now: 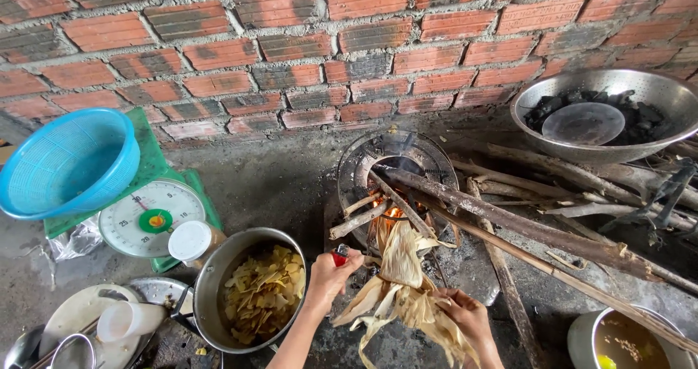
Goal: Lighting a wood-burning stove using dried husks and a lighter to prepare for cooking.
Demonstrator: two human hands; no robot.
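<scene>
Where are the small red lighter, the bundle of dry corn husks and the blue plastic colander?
small red lighter (pixel 339 256), head view, on its red body.
bundle of dry corn husks (pixel 401 267), head view, upper leaf.
blue plastic colander (pixel 65 162), head view, inner wall.

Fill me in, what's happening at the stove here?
A person crouches at a round stove by a brick wall. The left hand holds a red lighter; the right hand grips a bundle of dry corn husks pointed at the stove mouth. A small flame shows among the sticks fed in. A pot of yellow pieces sits to the left.
</scene>
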